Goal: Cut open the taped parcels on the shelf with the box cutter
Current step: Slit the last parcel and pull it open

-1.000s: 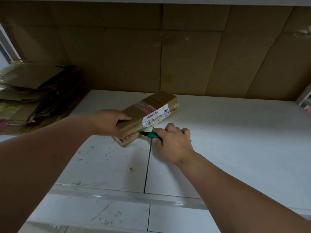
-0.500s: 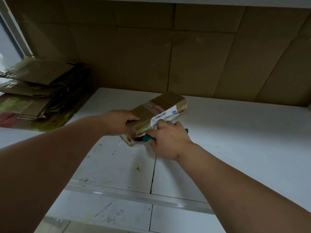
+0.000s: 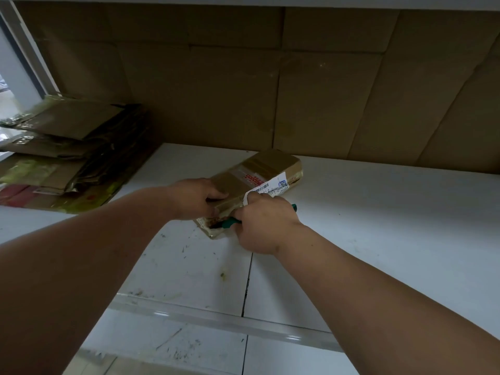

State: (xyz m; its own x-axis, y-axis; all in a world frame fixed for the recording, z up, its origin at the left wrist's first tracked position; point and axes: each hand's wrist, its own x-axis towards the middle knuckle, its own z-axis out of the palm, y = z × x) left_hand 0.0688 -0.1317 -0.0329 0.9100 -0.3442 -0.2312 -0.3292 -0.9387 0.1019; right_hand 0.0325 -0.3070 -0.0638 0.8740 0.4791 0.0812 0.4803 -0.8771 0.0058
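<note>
A flat brown taped parcel [image 3: 273, 165] with a white barcode label lies on the white shelf [image 3: 378, 217], its long axis running from near left to far right. My left hand [image 3: 196, 197] presses down on the parcel's near top and grips its edge. My right hand [image 3: 263, 224] is closed around a green-handled box cutter [image 3: 230, 222]. The cutter's tip is at the parcel's near end, where the tape looks torn. Most of the handle is hidden in my fist; its green tail shows behind the hand.
A stack of flattened cardboard boxes [image 3: 67, 152] lies on the shelf at the left. Brown cardboard sheets [image 3: 270, 90] line the back of the shelf. A clear lip [image 3: 216, 320] runs along the shelf's front edge.
My right hand with the cutter has moved left along the parcel's near long side to its near end. My left hand has stayed on the parcel.
</note>
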